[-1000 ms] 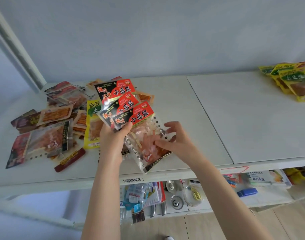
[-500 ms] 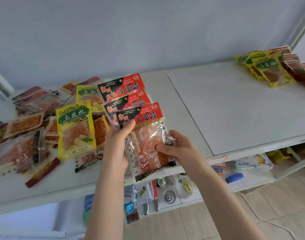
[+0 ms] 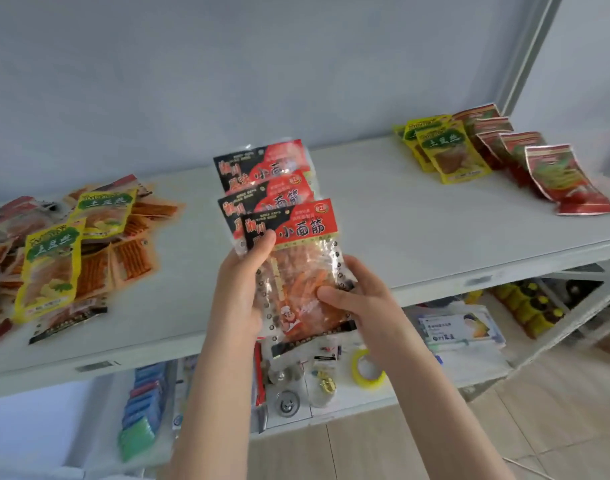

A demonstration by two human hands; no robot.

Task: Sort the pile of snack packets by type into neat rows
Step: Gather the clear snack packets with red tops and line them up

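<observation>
Head view: left hand (image 3: 241, 292) and right hand (image 3: 357, 299) both grip a fanned stack of red-and-black snack packets (image 3: 289, 244) between them, above the shelf (image 3: 383, 230); the unsorted pile (image 3: 71, 251) lies left of the left hand.

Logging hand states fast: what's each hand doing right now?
Left hand: holding three fanned red-and-black packets, thumb across the front.
Right hand: pinching the same packets at their lower right.
</observation>
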